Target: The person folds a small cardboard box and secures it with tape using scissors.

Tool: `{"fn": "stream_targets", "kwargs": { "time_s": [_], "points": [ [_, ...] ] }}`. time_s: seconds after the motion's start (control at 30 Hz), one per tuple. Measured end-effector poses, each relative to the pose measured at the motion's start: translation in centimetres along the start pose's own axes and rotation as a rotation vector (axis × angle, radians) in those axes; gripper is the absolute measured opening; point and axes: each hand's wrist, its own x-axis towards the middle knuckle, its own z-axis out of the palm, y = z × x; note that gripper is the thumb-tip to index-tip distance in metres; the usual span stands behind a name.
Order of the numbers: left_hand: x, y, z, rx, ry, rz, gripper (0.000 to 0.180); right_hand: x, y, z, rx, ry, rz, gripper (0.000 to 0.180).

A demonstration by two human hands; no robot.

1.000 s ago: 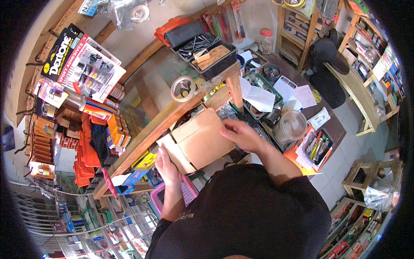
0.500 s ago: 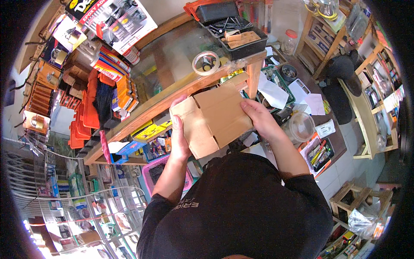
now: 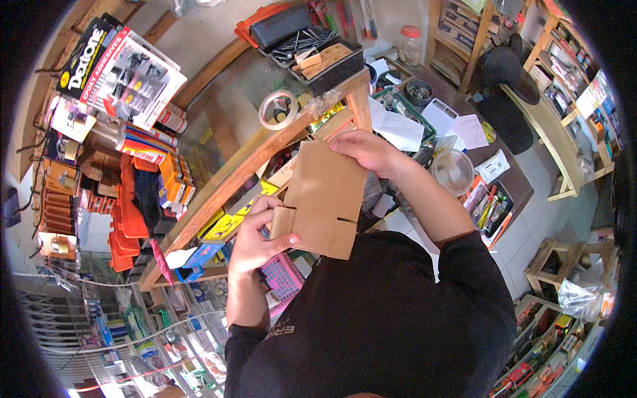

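In front of my chest I hold a piece of brown cardboard with slots cut into its lower part. It looks like a small carton with flaps, partly folded. My left hand grips its lower left side, where a short flap bends over, with the thumb on the face toward me. At the upper right edge, my right hand pinches the board with the thumb in front. The fingers behind it are hidden.
A wood-framed glass counter bears a tape roll and a black tray of nails. Packaged goods hang at the left. A pink basket sits below the cardboard; a transparent tub and papers lie right.
The cardboard has turned more upright and its slotted end has swung down. My right hand has moved up and left to its upper edge, and my left hand now holds the lower flap.
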Motion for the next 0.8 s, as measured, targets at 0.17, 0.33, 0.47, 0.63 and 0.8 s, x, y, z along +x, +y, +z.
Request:
{"fn": "stream_targets", "kwargs": {
  "time_s": [0.17, 0.33, 0.47, 0.63, 0.8],
  "points": [
    [-0.8, -0.7, 2.0, -0.347, 0.047, -0.083, 0.042, 0.3, 0.1, -1.0, 0.027, -0.023, 0.016, 0.031],
    [-0.4, -1.1, 3.4, -0.406, 0.042, -0.112, 0.038, 0.8, 1.4, -1.5, 0.083, -0.040, 0.104, 0.032],
    [-0.6, -1.5, 3.7, -0.168, 0.225, -0.034, 0.028, 1.4, 2.6, -0.9, -0.030, -0.010, 0.093, 0.031],
    [-1.4, -2.5, 4.0, -0.354, 0.561, -0.124, 0.031, -1.3, 1.3, 0.0, -0.635, 0.420, -0.162, 0.028],
    [-1.2, -2.8, 3.8, -0.324, 0.665, -0.149, 0.034, -7.6, -0.9, 3.4, -0.348, 0.355, -0.612, 0.012]
  ]
}}
